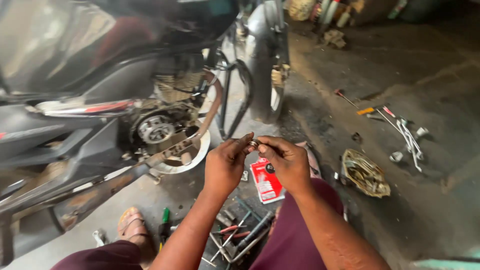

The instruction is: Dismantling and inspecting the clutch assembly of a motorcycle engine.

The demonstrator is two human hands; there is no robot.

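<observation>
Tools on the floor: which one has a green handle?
The screwdriver beside the sandalled foot, left of the left hand's forearm. The tools in the pile between the knees look red or metal-grey.

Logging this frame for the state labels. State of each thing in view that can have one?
small round metal part: pinched between fingers of both hands
left hand: closed on the part
right hand: closed on the part
black motorcycle: engine side cover off, round clutch exposed
red and white packet: lying flat on floor
green-handled screwdriver: lying on floor
crumpled wire basket: on floor, dented
</observation>
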